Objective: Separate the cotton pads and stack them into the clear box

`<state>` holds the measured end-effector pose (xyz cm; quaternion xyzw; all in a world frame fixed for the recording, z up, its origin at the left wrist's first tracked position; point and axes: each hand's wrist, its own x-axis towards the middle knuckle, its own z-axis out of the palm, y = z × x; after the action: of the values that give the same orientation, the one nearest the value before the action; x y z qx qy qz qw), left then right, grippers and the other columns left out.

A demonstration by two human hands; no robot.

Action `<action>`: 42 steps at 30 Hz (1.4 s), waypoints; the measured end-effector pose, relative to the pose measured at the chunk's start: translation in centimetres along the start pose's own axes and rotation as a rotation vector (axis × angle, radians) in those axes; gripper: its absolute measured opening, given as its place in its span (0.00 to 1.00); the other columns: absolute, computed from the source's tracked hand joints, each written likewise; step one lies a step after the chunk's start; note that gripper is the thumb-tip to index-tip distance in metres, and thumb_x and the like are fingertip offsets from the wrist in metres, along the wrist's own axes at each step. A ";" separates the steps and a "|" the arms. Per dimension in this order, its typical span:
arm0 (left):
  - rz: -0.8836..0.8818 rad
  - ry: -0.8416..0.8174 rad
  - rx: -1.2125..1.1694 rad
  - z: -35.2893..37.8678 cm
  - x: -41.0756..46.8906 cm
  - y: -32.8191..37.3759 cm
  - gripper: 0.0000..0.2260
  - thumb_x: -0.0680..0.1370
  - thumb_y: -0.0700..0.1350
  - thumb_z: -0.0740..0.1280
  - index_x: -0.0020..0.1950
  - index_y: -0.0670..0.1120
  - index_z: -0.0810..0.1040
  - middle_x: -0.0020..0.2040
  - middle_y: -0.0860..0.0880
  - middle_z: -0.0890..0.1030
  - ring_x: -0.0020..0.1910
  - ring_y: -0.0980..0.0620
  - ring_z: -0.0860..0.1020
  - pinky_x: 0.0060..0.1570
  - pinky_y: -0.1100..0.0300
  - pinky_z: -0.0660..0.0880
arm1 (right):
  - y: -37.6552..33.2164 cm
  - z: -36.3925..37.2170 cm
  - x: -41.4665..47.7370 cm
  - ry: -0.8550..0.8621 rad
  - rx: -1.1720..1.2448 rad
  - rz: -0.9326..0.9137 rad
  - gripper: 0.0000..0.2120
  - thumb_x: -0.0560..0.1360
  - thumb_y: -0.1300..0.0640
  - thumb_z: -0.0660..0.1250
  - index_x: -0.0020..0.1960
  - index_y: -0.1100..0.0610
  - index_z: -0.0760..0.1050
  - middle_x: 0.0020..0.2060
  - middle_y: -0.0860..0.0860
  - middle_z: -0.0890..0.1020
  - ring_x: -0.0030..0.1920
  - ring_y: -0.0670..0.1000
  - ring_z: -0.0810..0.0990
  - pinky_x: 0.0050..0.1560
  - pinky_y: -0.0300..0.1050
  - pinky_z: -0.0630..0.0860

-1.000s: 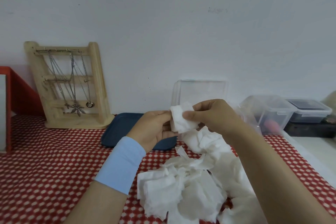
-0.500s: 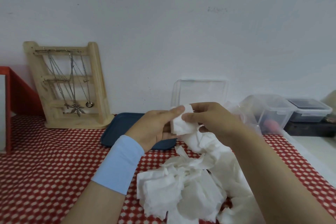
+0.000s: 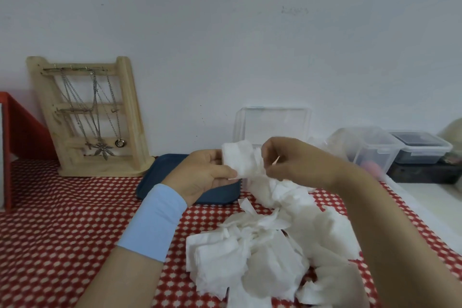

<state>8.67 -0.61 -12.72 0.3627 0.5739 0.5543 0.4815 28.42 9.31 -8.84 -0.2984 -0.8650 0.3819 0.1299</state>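
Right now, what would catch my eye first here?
At the centre, the left hand and right hand pinch one white cotton pad in front of a clear box by the wall. Below them a heap of pads lies on the red dotted tablecloth. A wooden stand hung with necklaces is at the left.

A smooth light-blue band [image 3: 152, 222] wraps my left wrist, at seven o'clock from my left hand [image 3: 202, 177]; my right hand [image 3: 295, 162] and forearm [image 3: 375, 220] are bare.
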 end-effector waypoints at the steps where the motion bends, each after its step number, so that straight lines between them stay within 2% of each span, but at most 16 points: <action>1: 0.003 0.014 -0.021 -0.2 0.0 -0.1 0.20 0.76 0.28 0.69 0.67 0.36 0.76 0.60 0.42 0.83 0.56 0.47 0.84 0.50 0.59 0.83 | -0.1 -0.5 -0.5 -0.135 -0.116 -0.017 0.11 0.74 0.62 0.70 0.50 0.46 0.78 0.42 0.40 0.82 0.39 0.42 0.80 0.40 0.35 0.75; 3: 0.003 0.032 -0.063 -0.3 0.1 -0.1 0.17 0.77 0.29 0.68 0.66 0.36 0.77 0.60 0.41 0.83 0.56 0.47 0.84 0.48 0.60 0.83 | -0.3 -0.8 -1.2 -0.396 -0.280 0.016 0.14 0.73 0.60 0.73 0.53 0.42 0.82 0.47 0.36 0.83 0.44 0.40 0.81 0.46 0.32 0.76; 4: 0.001 0.038 -0.086 -0.2 0.2 -0.1 0.15 0.78 0.31 0.68 0.64 0.36 0.77 0.59 0.41 0.84 0.55 0.47 0.84 0.48 0.59 0.83 | -0.4 -0.6 -1.3 -0.473 -0.306 0.055 0.15 0.73 0.59 0.74 0.54 0.41 0.83 0.47 0.33 0.83 0.45 0.38 0.81 0.46 0.31 0.74; 6: -0.005 0.046 -0.149 -0.1 0.3 -0.2 0.11 0.79 0.34 0.68 0.62 0.37 0.79 0.56 0.42 0.85 0.53 0.48 0.85 0.48 0.58 0.84 | -0.3 0.2 -1.0 -0.497 -0.338 0.116 0.13 0.74 0.57 0.75 0.56 0.43 0.84 0.37 0.28 0.81 0.38 0.30 0.78 0.45 0.29 0.70; 8: 0.000 0.048 -0.172 0.0 0.4 -0.2 0.09 0.80 0.37 0.69 0.59 0.39 0.79 0.54 0.43 0.86 0.53 0.48 0.85 0.48 0.57 0.84 | 0.0 0.6 -0.5 -0.395 -0.347 0.116 0.09 0.74 0.53 0.75 0.53 0.43 0.85 0.34 0.29 0.81 0.39 0.30 0.78 0.50 0.33 0.69; 11: 0.016 0.080 -0.113 -0.1 0.5 -0.4 0.10 0.80 0.39 0.69 0.61 0.40 0.80 0.56 0.43 0.86 0.54 0.48 0.85 0.49 0.57 0.83 | 0.4 0.4 0.0 -0.202 -0.195 0.075 0.04 0.74 0.51 0.75 0.43 0.42 0.85 0.38 0.39 0.86 0.44 0.40 0.82 0.53 0.39 0.74; 14: 0.033 0.169 -0.043 -0.1 0.7 -0.6 0.11 0.80 0.40 0.69 0.62 0.39 0.80 0.55 0.44 0.86 0.53 0.48 0.85 0.45 0.59 0.83 | 0.3 0.1 -0.2 -0.069 0.080 -0.001 0.04 0.77 0.56 0.72 0.46 0.51 0.86 0.35 0.47 0.85 0.36 0.44 0.81 0.44 0.39 0.72; 17: 0.033 0.200 -0.030 0.0 0.8 -0.8 0.11 0.80 0.40 0.69 0.62 0.39 0.81 0.55 0.43 0.86 0.54 0.48 0.85 0.45 0.57 0.83 | 0.2 0.4 -0.2 -0.008 0.239 0.000 0.07 0.80 0.61 0.68 0.52 0.58 0.85 0.29 0.44 0.81 0.29 0.42 0.75 0.33 0.38 0.67; 22: 0.030 0.151 -0.037 0.4 0.6 -0.8 0.09 0.80 0.41 0.70 0.59 0.41 0.82 0.55 0.44 0.86 0.53 0.49 0.85 0.49 0.56 0.83 | 0.1 1.1 0.4 0.001 0.396 0.070 0.10 0.78 0.64 0.64 0.41 0.60 0.80 0.34 0.53 0.81 0.32 0.50 0.77 0.28 0.41 0.64; 25: 0.041 0.118 -0.065 0.7 0.6 -0.8 0.09 0.80 0.41 0.70 0.59 0.41 0.83 0.54 0.45 0.87 0.53 0.49 0.85 0.49 0.57 0.83 | -0.3 1.3 0.6 0.063 0.500 0.079 0.09 0.77 0.62 0.69 0.38 0.60 0.79 0.34 0.51 0.81 0.29 0.49 0.74 0.25 0.38 0.60; 28: 0.037 0.071 -0.156 1.2 0.4 -0.7 0.10 0.81 0.41 0.68 0.60 0.40 0.82 0.53 0.44 0.87 0.52 0.50 0.86 0.46 0.59 0.83 | -0.6 1.8 0.8 0.187 0.477 0.115 0.05 0.73 0.58 0.76 0.42 0.59 0.85 0.36 0.50 0.85 0.26 0.48 0.75 0.25 0.37 0.61; 30: 0.039 0.051 -0.200 1.3 0.3 -0.6 0.10 0.81 0.41 0.67 0.60 0.39 0.82 0.54 0.43 0.87 0.52 0.49 0.86 0.45 0.60 0.82 | -0.4 2.0 1.0 0.271 0.445 0.153 0.06 0.72 0.56 0.78 0.43 0.59 0.85 0.36 0.47 0.85 0.26 0.48 0.76 0.26 0.38 0.62; 33: 0.044 0.041 -0.218 1.5 0.3 -0.5 0.11 0.82 0.42 0.67 0.61 0.39 0.82 0.55 0.43 0.86 0.54 0.48 0.85 0.47 0.59 0.83 | -0.4 1.9 1.0 0.300 0.419 0.190 0.08 0.70 0.53 0.79 0.44 0.58 0.85 0.34 0.45 0.84 0.25 0.46 0.75 0.26 0.37 0.63; 37: 0.036 0.057 -0.236 1.6 0.3 -0.5 0.11 0.82 0.42 0.66 0.61 0.38 0.82 0.56 0.42 0.86 0.54 0.47 0.85 0.46 0.58 0.83 | -0.3 1.9 1.1 0.346 0.382 0.200 0.08 0.70 0.54 0.80 0.43 0.59 0.85 0.31 0.50 0.81 0.24 0.46 0.70 0.22 0.32 0.65; 42: 0.035 0.036 -0.216 1.3 0.0 -0.3 0.12 0.83 0.41 0.64 0.63 0.38 0.80 0.56 0.42 0.86 0.54 0.48 0.85 0.45 0.60 0.82 | -0.3 2.0 1.4 0.365 0.309 0.162 0.05 0.71 0.55 0.78 0.42 0.56 0.85 0.32 0.45 0.82 0.24 0.40 0.73 0.28 0.31 0.70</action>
<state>9.96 -0.30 -12.87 0.3086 0.5127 0.6279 0.4976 26.31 8.86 -9.98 -0.4075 -0.7317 0.4588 0.2967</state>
